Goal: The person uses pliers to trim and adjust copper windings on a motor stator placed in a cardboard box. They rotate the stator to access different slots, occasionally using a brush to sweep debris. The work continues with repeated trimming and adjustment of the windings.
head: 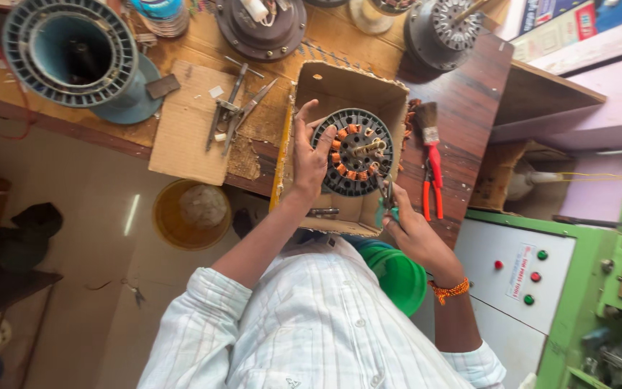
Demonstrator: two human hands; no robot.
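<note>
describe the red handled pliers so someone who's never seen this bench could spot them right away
Start at the open cardboard box in the middle of the wooden workbench, the one holding the round motor stator. Just beyond the box's side nearest the right hand, the pliers lie on dark wood beside a small brush. Their bright red-orange grips set them apart from the bare grey metal tools across the box.

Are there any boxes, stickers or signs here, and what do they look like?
Cardboard box: on the bench, open, brown, holding the round motor part.
Sticker: on the white panel at right, a slanted white rectangle with red print, beside red and green buttons.
Printed packages: top right, flat, blue and white.
</note>
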